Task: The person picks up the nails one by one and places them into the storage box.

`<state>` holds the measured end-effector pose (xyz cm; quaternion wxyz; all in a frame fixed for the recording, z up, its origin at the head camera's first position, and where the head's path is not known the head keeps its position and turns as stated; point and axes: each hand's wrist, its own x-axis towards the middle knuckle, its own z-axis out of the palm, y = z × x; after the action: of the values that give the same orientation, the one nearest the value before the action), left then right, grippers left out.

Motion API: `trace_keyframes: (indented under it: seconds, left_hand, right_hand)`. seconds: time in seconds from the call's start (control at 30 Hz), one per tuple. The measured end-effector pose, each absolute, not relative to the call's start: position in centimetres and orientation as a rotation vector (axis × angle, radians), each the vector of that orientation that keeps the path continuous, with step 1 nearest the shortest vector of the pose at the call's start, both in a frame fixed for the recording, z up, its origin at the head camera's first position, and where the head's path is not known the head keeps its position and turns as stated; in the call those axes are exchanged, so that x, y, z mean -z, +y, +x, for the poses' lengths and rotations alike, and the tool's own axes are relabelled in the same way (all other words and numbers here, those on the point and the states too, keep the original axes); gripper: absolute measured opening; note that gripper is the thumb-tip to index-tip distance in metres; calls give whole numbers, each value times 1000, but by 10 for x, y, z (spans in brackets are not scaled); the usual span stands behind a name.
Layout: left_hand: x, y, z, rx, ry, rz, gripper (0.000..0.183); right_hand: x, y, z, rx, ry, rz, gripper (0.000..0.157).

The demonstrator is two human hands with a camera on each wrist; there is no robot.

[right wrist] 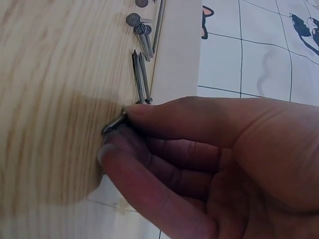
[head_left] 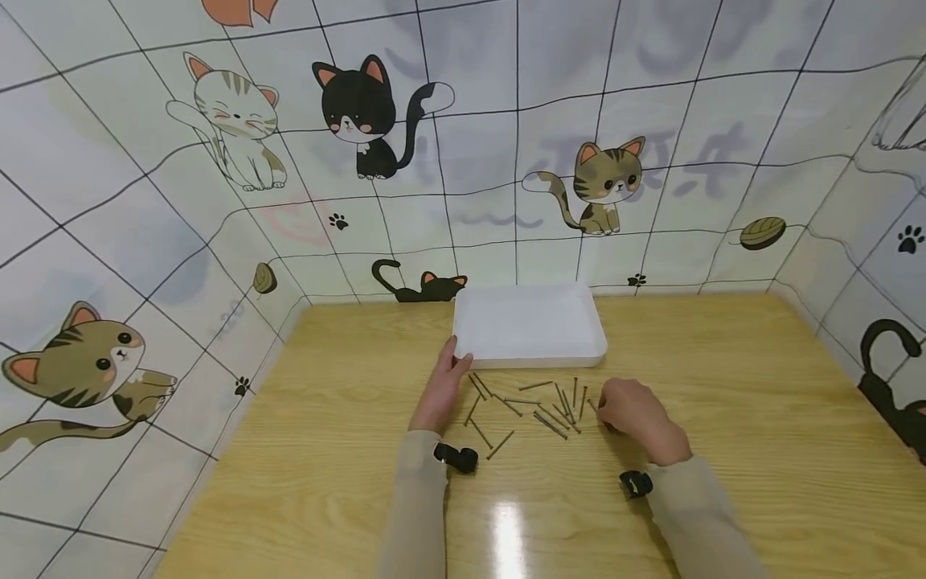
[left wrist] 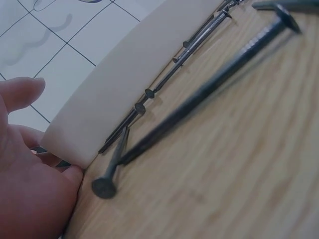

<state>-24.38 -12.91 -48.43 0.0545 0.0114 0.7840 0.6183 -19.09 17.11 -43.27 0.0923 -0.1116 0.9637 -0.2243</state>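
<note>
A shallow white tray (head_left: 531, 363) stands at the back of the table. My left hand (head_left: 438, 394) holds its near left corner, the thumb on the front wall and the fingers along the left side. Loose metal nails (head_left: 551, 425) lie scattered in front of the tray, pointing various ways. Close up in the left wrist view, one long nail (left wrist: 204, 92) crosses a shorter nail (left wrist: 110, 174). At the right end of the scatter, my right hand (head_left: 637, 414) pinches a nail (right wrist: 114, 123) between thumb and fingers, low over the wood. Most of that nail is hidden by the fingers.
The light wooden table (head_left: 347, 482) is bounded by a back wall (head_left: 492, 217) and side walls printed with cartoon cats. Black wrist cameras (head_left: 457, 459) sit on both wrists. Light glares off the table's near middle.
</note>
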Motion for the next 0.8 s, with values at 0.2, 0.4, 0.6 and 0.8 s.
trace_keyframes:
  seconds: [0.2, 0.4, 0.6, 0.8]
  left_hand:
    - [478, -130, -242, -1945, 2330, 15, 66]
    - [487, -128, -243, -1991, 2397, 3, 60]
    - [485, -121, -247, -2088, 2479, -103, 47]
    - [487, -119, -247, -2154, 2496, -129, 45]
  right_hand:
    - [434, 166, -190, 632, 2845, -302, 34]
    - [435, 169, -190, 691, 2793, -261, 27]
    - [430, 178, -197, 795, 2743, -285, 14]
    - [432, 186, -204, 972, 2644, -279, 19]
